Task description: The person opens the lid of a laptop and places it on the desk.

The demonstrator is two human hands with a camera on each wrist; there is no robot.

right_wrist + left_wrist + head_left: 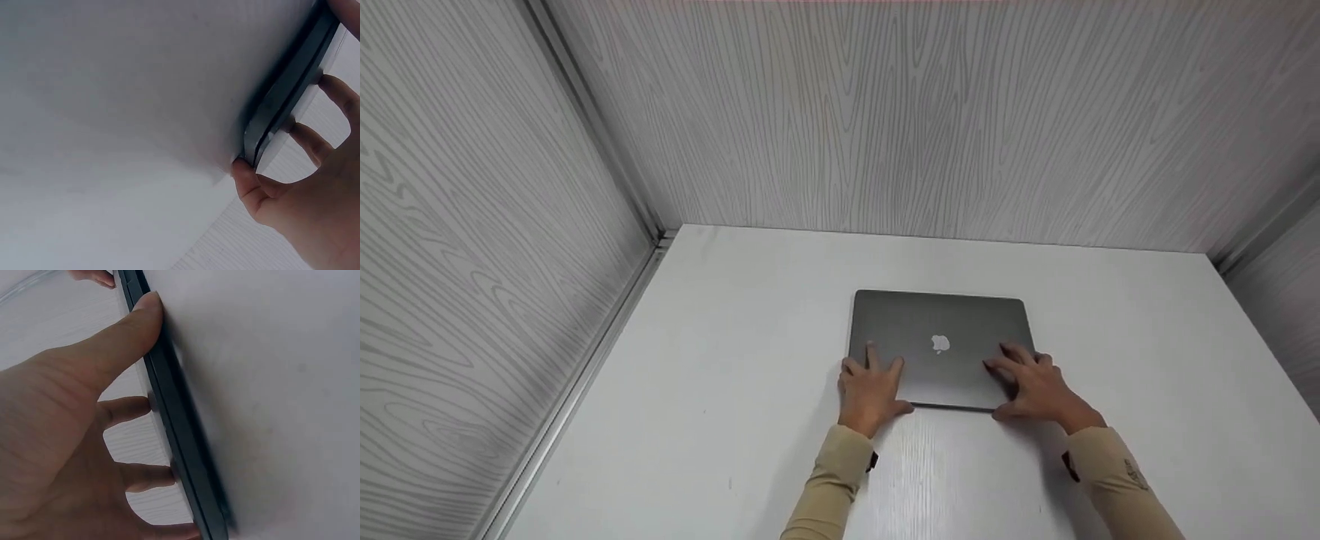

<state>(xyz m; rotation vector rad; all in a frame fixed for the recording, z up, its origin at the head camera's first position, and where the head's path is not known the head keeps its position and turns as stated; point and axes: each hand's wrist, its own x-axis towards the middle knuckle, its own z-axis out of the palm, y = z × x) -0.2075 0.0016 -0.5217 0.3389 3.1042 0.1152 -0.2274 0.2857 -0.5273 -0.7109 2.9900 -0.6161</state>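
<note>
Lying flat and closed on a white table (735, 337), a dark grey laptop (945, 371) sits between a person's two hands, its long front edge facing the wearer. At the centre of the lid is a pale Apple logo (940, 343), a bitten apple shape; it is the one brand mark that can be made out. The left hand (871, 390) grips the near left corner, thumb against the front edge and fingers spread on the lid. The right hand (1039, 390) grips the near right corner, thumb at the front edge, fingertips on the lid and the outermost finger at the side. Tan sleeves (1114, 465) cover both forearms; the right one carries small dark lettering (1135, 474), too blurred to read. Grey wood-grain panels (885, 112) stand around the table.
</note>
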